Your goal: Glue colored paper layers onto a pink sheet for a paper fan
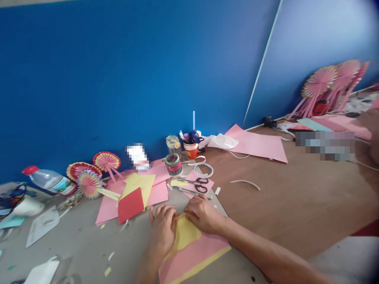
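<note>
A yellow sheet of paper (189, 233) lies over a pink sheet (195, 256) with a yellow border along its near edge. My left hand (164, 225) is closed at the yellow sheet's left side, fingers curled near its far edge. Closed over the far right corner is my right hand (205, 213), its fingertips pressing the paper. Just beyond my hands lie black-handled scissors (202, 185) and a grey pen-like tool (185, 190). A roll of white tape (203, 170) sits behind them.
Left of my hands are a red sheet (130, 206), paper rosettes (107, 161) and a plastic bottle (51, 181). A red cup (191, 150) of tools and jars stand by the blue wall (148, 71). Another person's hand (370, 124) shows blurred at far right.
</note>
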A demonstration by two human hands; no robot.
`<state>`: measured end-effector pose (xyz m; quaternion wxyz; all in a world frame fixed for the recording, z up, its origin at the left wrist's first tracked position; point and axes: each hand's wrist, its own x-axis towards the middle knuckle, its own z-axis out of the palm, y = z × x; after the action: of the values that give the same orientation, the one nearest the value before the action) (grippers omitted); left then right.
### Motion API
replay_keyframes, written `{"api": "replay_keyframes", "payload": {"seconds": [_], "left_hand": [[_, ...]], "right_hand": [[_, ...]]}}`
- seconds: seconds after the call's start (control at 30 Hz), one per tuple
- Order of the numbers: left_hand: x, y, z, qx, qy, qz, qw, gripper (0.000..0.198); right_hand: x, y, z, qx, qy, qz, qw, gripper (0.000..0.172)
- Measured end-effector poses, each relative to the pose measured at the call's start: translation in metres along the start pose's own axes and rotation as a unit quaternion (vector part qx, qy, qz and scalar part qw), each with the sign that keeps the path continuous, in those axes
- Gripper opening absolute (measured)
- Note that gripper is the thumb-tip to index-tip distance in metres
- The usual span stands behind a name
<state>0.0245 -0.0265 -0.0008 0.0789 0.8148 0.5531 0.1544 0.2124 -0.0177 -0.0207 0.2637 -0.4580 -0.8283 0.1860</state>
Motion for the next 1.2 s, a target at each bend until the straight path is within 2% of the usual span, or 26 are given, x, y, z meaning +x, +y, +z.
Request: {"api": "replay_keyframes", "payload": {"seconds": [0.1, 0.2, 0.37, 0.5, 0.63, 0.77, 0.83, 0.93, 1.03, 1.1, 1.2], "left_hand": [[-0.002, 0.002, -0.001, -0.028, -0.017, 0.01, 0.999, 0.019], [-0.003, 0.006, -0.004, -0.044, -0.011, 0.021, 0.999, 0.016], [0.001, 0.015, -0.01, -0.021, -0.008, 0.036, 0.999, 0.018], [0.002, 0.017, -0.013, -0.007, -0.015, 0.036, 0.999, 0.022], [0.001, 0.008, -0.014, -0.003, -0.01, 0.037, 0.999, 0.022], [0.003, -0.002, -0.018, -0.012, -0.006, 0.016, 1.0, 0.023], [0.005, -0.004, -0.02, -0.025, -0.006, 0.006, 1.0, 0.022], [0.007, -0.006, -0.021, -0.05, -0.004, -0.001, 0.999, 0.022], [0.008, -0.007, -0.02, -0.066, -0.006, 0.006, 0.998, 0.022], [0.007, -0.008, -0.019, -0.072, -0.009, 0.018, 0.997, 0.02], [0.006, -0.01, -0.017, -0.077, -0.018, 0.037, 0.996, 0.016]], "right_hand": [[0.001, -0.002, 0.0, -0.012, 0.001, 0.012, 1.0, 0.015], [0.001, -0.005, 0.002, -0.034, 0.02, 0.018, 0.999, 0.019], [-0.002, -0.011, 0.005, -0.056, 0.034, 0.006, 0.998, 0.02], [-0.002, -0.007, -0.003, -0.07, 0.039, 0.006, 0.997, 0.019], [-0.002, 0.006, -0.016, -0.076, 0.067, 0.01, 0.995, 0.022], [-0.003, 0.017, -0.028, 0.003, 0.152, 0.072, 0.986, 0.018], [-0.003, 0.019, -0.031, 0.082, 0.168, 0.09, 0.978, 0.015], [-0.004, 0.02, -0.032, 0.231, 0.121, 0.111, 0.959, 0.037], [-0.004, 0.019, -0.031, 0.3, 0.04, 0.16, 0.939, 0.054], [-0.004, 0.018, -0.03, 0.299, 0.0, 0.193, 0.935, 0.054], [-0.005, 0.017, -0.027, 0.298, -0.02, 0.215, 0.93, 0.05]]}}
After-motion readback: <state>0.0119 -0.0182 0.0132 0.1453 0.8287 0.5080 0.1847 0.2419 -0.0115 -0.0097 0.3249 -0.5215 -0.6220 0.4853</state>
